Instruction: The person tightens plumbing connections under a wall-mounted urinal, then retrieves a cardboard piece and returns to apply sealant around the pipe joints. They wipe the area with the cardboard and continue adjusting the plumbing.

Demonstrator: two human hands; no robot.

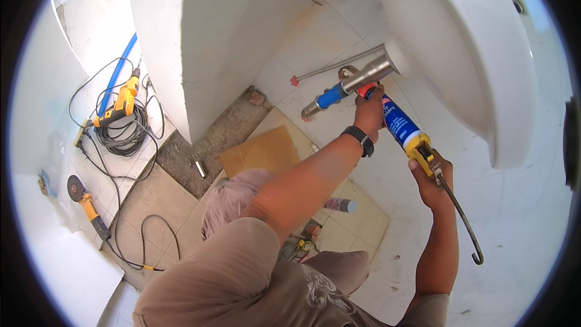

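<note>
Seemingly, hands (370,111) (432,184) grip caulking gun (419,145); nozzle tip hidden behind pipe (368,75).

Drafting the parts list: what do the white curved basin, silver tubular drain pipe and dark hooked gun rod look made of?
White curved basin: probably glazed ceramic, smooth with a soft sheen.
Silver tubular drain pipe: likely metal, polished, from its bright streaked reflections.
Dark hooked gun rod: probably steel, dullish, thin, cleanly bent; coating unclear.

Head-worn fisheye view, facing down, near left hand (369,114) and right hand (433,183)
</note>
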